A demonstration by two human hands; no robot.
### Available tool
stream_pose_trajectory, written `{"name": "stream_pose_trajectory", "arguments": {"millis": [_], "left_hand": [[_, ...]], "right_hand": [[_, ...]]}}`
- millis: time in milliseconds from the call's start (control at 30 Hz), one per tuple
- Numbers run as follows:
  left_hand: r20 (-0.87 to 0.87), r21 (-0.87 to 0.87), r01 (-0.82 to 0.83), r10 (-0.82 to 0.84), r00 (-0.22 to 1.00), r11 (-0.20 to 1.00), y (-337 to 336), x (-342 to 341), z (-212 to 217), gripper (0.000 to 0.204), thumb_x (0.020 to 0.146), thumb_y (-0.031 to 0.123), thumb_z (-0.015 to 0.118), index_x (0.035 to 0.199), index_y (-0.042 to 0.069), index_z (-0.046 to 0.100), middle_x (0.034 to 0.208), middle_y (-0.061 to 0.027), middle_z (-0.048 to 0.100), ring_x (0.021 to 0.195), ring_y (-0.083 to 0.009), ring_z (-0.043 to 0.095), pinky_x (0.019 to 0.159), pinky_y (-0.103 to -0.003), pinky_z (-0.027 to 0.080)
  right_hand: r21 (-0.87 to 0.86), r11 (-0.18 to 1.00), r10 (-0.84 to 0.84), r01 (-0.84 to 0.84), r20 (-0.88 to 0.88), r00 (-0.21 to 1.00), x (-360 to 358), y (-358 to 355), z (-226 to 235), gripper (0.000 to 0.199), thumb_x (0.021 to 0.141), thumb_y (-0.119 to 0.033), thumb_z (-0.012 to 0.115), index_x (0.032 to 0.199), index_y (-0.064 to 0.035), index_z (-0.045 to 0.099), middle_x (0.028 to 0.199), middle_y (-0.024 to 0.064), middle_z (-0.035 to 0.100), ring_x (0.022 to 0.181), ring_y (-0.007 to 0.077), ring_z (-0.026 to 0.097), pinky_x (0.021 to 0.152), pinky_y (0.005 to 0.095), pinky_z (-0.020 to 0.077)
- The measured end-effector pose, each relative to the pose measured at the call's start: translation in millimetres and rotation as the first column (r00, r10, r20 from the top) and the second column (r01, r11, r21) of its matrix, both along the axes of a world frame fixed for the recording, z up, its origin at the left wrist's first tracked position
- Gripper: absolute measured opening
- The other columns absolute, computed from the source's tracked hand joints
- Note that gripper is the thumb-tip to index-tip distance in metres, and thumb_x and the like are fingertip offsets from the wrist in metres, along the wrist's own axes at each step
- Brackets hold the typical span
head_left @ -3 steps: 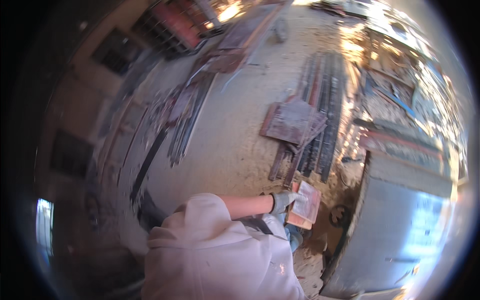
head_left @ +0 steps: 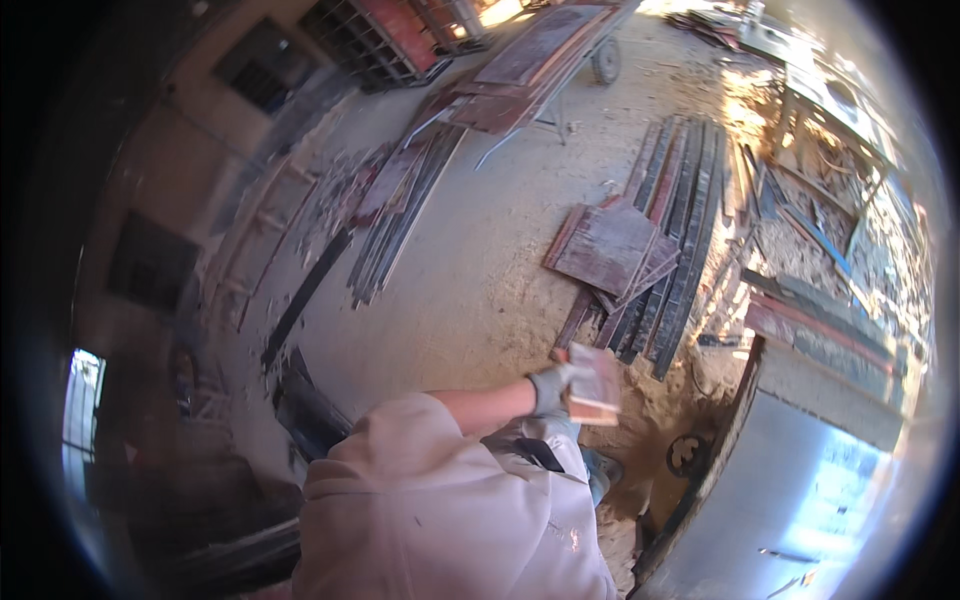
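Head view: a small flat board, pale and reddish, is pinched at its near edge by a grey-gloved hand, standing out from the grip to the person's right with its long side running up and away. Whether that hand is left or right I cannot tell; no other hand shows. Beyond lie rough reddish panels and dark slats on the sandy floor.

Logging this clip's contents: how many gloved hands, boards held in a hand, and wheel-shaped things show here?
Gloved hand: 1
Small reddish board held in its fingers: 1
Wheel-shaped things: 2, the cart wheel and the dark ring on the sandy ground
Total: 4
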State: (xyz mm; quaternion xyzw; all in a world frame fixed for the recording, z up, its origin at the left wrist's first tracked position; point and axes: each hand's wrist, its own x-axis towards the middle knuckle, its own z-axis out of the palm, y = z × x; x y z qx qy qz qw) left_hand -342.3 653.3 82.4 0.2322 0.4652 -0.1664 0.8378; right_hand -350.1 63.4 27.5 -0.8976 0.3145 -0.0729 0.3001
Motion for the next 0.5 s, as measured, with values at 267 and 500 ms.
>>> {"name": "stream_pose_trajectory", "arguments": {"millis": [267,500], "left_hand": [[0.436,0.874,-0.479,0.311,0.844,0.075,379,-48,193,0.056,0.113,0.028,0.041,0.166,0.021,0.025,0.164,-0.0065,0.041,0.139,-0.0254,0.057,0.119,-0.040,0.047],[0.195,0.839,0.313,-0.783,0.590,0.445,107,147,-40,0.067,0.099,0.027,0.066,0.158,0.009,0.040,0.155,-0.0130,0.052,0.138,-0.0259,0.057,0.118,-0.042,0.046]], "right_hand": [[0.336,0.935,-0.080,0.112,-0.106,0.991,-48,105,14,0.074,0.091,-0.034,0.081,0.150,0.0032,0.054,0.127,0.0166,0.067,0.114,0.0236,0.063,0.103,0.0398,0.0507],[-0.050,0.845,-0.534,0.532,-0.073,0.842,-163,232,25,0.110,0.075,-0.043,0.092,0.158,0.0074,0.042,0.143,0.0327,0.059,0.134,0.0401,0.057,0.114,0.0455,0.0449]]}}
